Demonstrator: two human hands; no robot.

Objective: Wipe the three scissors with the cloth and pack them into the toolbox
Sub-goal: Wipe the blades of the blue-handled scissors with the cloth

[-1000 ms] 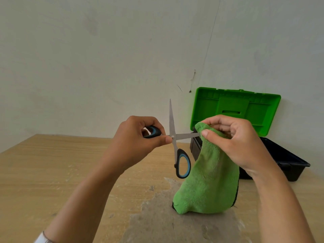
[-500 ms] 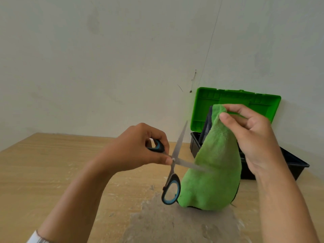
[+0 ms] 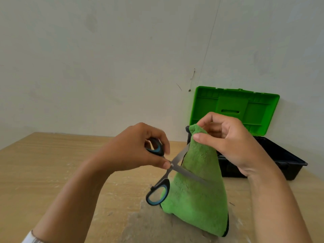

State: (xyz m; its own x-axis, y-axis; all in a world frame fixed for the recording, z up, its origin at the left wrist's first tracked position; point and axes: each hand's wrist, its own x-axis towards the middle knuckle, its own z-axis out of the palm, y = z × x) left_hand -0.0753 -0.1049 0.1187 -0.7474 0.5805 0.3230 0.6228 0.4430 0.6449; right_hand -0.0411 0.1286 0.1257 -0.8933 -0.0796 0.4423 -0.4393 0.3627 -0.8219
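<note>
My left hand (image 3: 136,151) grips the upper handle of a pair of black-and-blue scissors (image 3: 172,170) held in the air above the table. The blades are spread wide; one lies across the front of the green cloth (image 3: 198,195), the other runs up behind its edge. My right hand (image 3: 229,142) pinches the top of the cloth, which hangs down to the tabletop. Behind my right hand stands the toolbox (image 3: 287,162), a black base with its green lid (image 3: 235,109) raised. No other scissors are visible.
The wooden table (image 3: 52,165) has a grey worn patch (image 3: 157,228) under the cloth. A plain white wall (image 3: 122,58) rises right behind the table and the toolbox.
My right hand dropped a little, now pinching the cloth's top. The scissors swung from blade-upright to tilted, and a blade now lies across the cloth. My left hand stayed on the handle.
</note>
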